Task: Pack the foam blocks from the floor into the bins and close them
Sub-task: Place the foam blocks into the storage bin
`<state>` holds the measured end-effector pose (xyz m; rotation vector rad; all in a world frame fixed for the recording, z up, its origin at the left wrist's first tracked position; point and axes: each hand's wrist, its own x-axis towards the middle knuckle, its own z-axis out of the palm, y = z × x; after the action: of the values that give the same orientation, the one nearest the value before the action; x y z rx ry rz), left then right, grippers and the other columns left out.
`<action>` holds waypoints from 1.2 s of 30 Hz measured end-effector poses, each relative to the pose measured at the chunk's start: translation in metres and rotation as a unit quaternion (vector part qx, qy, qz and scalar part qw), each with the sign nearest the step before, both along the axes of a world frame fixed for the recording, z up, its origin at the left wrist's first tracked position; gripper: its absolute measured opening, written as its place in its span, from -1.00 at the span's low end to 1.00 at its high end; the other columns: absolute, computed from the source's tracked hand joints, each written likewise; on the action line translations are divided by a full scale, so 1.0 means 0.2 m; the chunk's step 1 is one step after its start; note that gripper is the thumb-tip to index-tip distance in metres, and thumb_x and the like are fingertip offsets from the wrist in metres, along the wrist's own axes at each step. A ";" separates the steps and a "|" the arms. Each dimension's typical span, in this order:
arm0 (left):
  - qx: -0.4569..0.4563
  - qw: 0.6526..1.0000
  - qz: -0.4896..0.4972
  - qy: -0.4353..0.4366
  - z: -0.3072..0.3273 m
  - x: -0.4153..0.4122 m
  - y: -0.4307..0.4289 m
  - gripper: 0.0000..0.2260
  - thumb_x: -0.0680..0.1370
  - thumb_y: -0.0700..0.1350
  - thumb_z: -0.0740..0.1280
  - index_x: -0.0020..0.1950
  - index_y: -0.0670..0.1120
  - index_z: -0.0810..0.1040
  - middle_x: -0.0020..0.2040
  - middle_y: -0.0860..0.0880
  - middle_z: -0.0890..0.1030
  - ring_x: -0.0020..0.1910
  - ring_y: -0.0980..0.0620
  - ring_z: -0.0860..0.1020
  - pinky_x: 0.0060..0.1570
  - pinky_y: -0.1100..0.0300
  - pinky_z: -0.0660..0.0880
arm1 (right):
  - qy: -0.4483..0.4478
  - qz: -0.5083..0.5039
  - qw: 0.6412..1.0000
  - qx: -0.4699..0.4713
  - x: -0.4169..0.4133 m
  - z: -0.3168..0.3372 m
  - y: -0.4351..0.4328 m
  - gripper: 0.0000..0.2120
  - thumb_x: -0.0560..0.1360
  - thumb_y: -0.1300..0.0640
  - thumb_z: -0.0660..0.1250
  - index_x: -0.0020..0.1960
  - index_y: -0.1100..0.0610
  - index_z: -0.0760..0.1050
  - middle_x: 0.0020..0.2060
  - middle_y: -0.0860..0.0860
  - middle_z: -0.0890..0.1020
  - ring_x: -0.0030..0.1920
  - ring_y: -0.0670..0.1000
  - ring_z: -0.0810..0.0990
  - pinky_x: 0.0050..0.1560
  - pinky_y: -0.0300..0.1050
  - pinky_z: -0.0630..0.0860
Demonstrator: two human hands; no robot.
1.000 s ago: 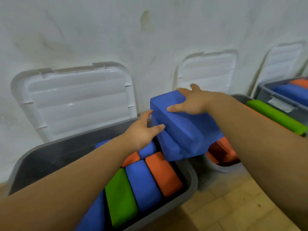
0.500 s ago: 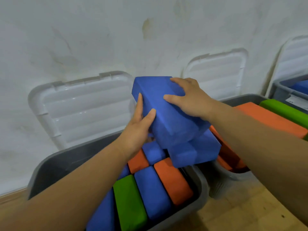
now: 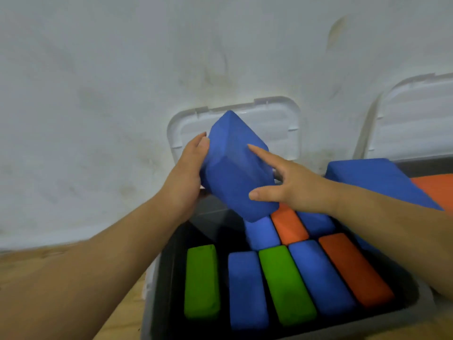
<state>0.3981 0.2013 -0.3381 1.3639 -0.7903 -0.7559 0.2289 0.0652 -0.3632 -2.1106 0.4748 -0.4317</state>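
Seen from the head view, a blue foam block (image 3: 235,173) hangs tilted in the air over the back left part of an open grey bin (image 3: 157,290), one corner up against the bin's raised white lid (image 3: 274,123). The left hand (image 3: 186,175) grips the block's left side, palm against the foam, thumb at the upper edge and fingers wrapped round behind. The right hand (image 3: 289,185) lies spread on the near face, with index finger and thumb straight and flat on the foam; its other fingers are hidden past the block's right edge.

Below, the bin holds a front row of blocks standing on edge: a green block (image 3: 201,280) apart at the left, then a blue one (image 3: 247,290), a green one (image 3: 286,285), a blue one (image 3: 321,278) and an orange one (image 3: 355,271), side by side. A back row shows blue (image 3: 262,235), orange (image 3: 289,227) and blue (image 3: 316,223).

To the right, a second large blue block (image 3: 377,180) lies beside an orange surface (image 3: 436,187), before another white lid (image 3: 416,119). The bin sits on a wooden floor (image 3: 117,303) against a scuffed white wall (image 3: 122,69).
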 end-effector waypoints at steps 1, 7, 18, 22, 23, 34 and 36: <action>-0.002 1.000 0.005 0.004 0.00 0.03 0.03 -0.78 0.66 0.19 0.17 0.29 0.32 0.47 0.20 0.23 0.63 0.19 0.12 0.62 -0.09 0.11 0.62 | -0.028 -0.007 0.999 0.021 0.04 -0.02 0.03 -0.08 0.27 -0.30 0.51 0.50 -0.48 0.10 0.54 -0.28 0.26 0.51 -0.26 0.25 0.52 0.01 0.29; 0.010 0.998 -0.033 -0.057 -0.09 0.13 0.15 -0.41 0.63 -0.06 0.37 0.57 0.30 0.22 0.44 0.10 0.46 0.29 0.13 0.56 0.06 0.06 0.65 | -0.117 -0.075 0.990 0.034 0.20 -0.09 0.20 -0.34 0.51 -0.13 0.37 0.41 -0.61 0.11 0.13 -0.11 0.69 0.11 -0.06 0.68 0.24 0.13 0.56; 0.027 0.994 -0.035 -0.096 -0.24 0.17 0.16 -0.41 0.69 0.00 0.23 0.63 0.28 0.02 0.46 0.07 0.47 0.22 0.21 0.59 0.02 0.33 0.59 | -0.003 -0.112 0.986 -0.122 0.25 -0.07 0.31 -0.45 0.58 -0.07 0.32 0.52 -0.32 0.24 -0.15 -0.18 0.55 -0.20 -0.17 0.51 0.00 -0.20 0.42; 0.045 0.993 -0.046 -0.097 -0.26 0.17 0.13 -0.49 0.72 -0.01 0.17 0.59 0.35 0.08 0.50 0.07 0.41 0.42 0.08 0.45 0.06 0.22 0.61 | 0.037 -0.100 0.983 -0.146 0.21 -0.07 0.30 -0.18 0.46 -0.19 0.43 0.56 -0.22 0.04 0.31 -0.10 0.45 0.15 -0.09 0.51 0.12 -0.18 0.38; 0.055 0.992 -0.054 -0.105 -0.26 0.17 0.12 -0.51 0.72 0.01 0.17 0.58 0.37 0.11 0.51 0.09 0.39 0.44 0.06 0.43 0.10 0.17 0.61 | 0.052 -0.098 0.981 -0.157 0.20 -0.08 0.30 -0.10 0.42 -0.21 0.46 0.57 -0.19 -0.02 0.43 -0.09 0.36 0.24 -0.05 0.48 0.14 -0.17 0.37; 0.392 0.852 -0.046 -0.345 -0.70 0.24 0.24 -0.48 0.59 0.14 0.32 0.52 0.08 0.32 0.37 -0.08 0.43 0.31 -0.09 0.49 0.26 0.15 0.39 | 0.129 -0.108 0.956 -0.239 0.10 -0.07 0.29 -0.12 0.47 -0.28 0.34 0.60 -0.25 -0.11 0.60 -0.10 -0.06 0.22 0.17 0.53 0.19 -0.03 0.44; 0.449 0.807 -0.128 -0.363 -0.76 0.21 0.26 -0.41 0.59 0.20 0.30 0.58 0.17 0.20 0.46 -0.08 0.29 0.39 -0.15 0.44 0.35 0.06 0.40 | 0.137 -0.100 0.950 -0.262 0.10 -0.07 0.32 -0.13 0.46 -0.32 0.30 0.62 -0.24 -0.08 0.62 -0.10 -0.17 0.22 0.15 0.54 0.10 -0.09 0.37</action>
<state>0.4391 0.2542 -0.4898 2.5309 -1.3156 -0.8618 0.2484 0.1297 -0.3767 -2.6678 0.8111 -0.4126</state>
